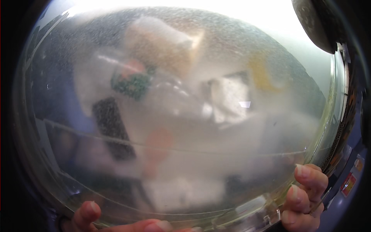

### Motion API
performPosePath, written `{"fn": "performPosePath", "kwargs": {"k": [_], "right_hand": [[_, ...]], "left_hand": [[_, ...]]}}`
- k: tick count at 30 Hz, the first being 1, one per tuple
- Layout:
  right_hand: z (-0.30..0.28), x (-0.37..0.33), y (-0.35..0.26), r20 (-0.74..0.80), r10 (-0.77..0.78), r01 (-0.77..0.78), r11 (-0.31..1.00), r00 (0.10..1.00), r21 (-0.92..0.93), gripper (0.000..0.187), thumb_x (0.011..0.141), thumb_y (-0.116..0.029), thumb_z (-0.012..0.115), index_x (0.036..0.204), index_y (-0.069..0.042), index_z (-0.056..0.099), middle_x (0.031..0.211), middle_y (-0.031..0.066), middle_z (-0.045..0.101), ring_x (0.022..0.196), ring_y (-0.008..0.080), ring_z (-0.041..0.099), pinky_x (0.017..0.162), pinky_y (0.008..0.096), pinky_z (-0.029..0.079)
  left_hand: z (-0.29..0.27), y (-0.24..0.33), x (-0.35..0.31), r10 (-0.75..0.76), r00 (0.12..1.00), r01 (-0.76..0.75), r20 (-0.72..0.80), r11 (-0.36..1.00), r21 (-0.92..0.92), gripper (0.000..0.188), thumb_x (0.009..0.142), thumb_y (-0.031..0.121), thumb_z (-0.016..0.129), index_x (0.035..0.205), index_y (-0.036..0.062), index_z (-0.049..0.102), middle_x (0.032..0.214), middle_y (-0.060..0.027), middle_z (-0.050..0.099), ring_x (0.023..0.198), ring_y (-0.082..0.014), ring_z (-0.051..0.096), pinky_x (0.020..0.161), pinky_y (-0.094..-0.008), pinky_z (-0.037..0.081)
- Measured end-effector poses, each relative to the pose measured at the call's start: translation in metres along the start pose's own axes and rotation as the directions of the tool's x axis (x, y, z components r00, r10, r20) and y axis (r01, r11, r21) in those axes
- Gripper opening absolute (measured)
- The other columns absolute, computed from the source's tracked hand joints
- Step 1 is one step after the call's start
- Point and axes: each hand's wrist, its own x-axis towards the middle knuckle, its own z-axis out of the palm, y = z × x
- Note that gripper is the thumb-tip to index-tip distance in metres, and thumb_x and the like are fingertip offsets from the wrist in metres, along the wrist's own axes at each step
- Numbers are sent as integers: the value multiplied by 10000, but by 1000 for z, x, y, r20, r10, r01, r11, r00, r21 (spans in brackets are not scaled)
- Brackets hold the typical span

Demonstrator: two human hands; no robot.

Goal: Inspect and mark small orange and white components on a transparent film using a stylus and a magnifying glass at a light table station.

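Item under inspection: a large transparent plastic container with rounded edges (328, 112), close before the camera and filling most of the view. Its wall is cloudy and scuffed, carrying bright reflections.

State of hands: the left hand (143, 226) grasps the lower edge at left and centre, only partly in view. The right hand (297, 199) grasps the lower right corner, fingers curled at the edge, beside a clear plastic latch-like fitting (255, 212).

Seen blurred through the wall; whether inside or behind it cannot be determined:
- a brown-orange bulky form with a whitish top (160, 44), upper centre;
- a green, rough-textured piece (131, 85), left of centre, with a reddish-orange patch (133, 66) at its upper side;
- a black rectangular slab (113, 128), tilted, below the green piece;
- a white squarish piece with dark edging (230, 96), right of centre;
- a yellow curved form (262, 73), upper right;
- a salmon-red elongated form (157, 149), below centre.

Markings: any lettering on these pieces is too blurred to read. Outside, at far right, a small red-and-yellow printed item (349, 184) has print too small to make out.
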Motion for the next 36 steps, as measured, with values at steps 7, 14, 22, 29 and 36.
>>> {"fn": "performPosePath", "kwargs": {"k": [7,14,22,29,36], "right_hand": [[-2,-12,-11,43,-28,30,998,999,-62,235,818,-176,463,1051,-195,483,1135,17,517,1015,332,445,799,449,400],[-14,5,1,152,-58,65,997,987,-44,304,786,-103,522,1081,-152,469,1128,172,488,1075,330,434,912,411,376],[-24,17,-5,390,134,-146,989,911,1,297,807,-96,504,1069,-238,499,1170,173,473,1184,276,344,993,374,308],[-29,9,14,438,2,-25,999,899,47,294,808,-135,507,1073,-261,496,1188,122,477,1208,256,307,1006,359,293],[-27,31,-10,450,117,-143,989,885,24,305,814,-151,501,1094,-273,481,1205,102,467,1212,253,297,1008,351,291]], "left_hand": [[6,11,-4,-6,1000,6,0,1000,0,498,868,480,237,854,214,657,1062,90,580,1220,-219,327,1040,-538,17],[6,9,6,3,1000,-3,13,1000,3,498,867,482,239,859,211,657,1070,86,577,1221,-229,326,1038,-542,10],[6,8,15,2,998,-3,59,1000,5,499,866,483,240,872,207,655,1080,80,573,1227,-242,313,1033,-548,3],[10,12,19,-1,996,0,92,1000,7,505,864,490,231,893,210,650,1104,85,558,1243,-241,282,1032,-551,-8],[-16,7,5,17,993,-18,121,1000,8,503,865,492,226,928,213,640,1125,85,544,1252,-247,262,1027,-560,-16]]}}
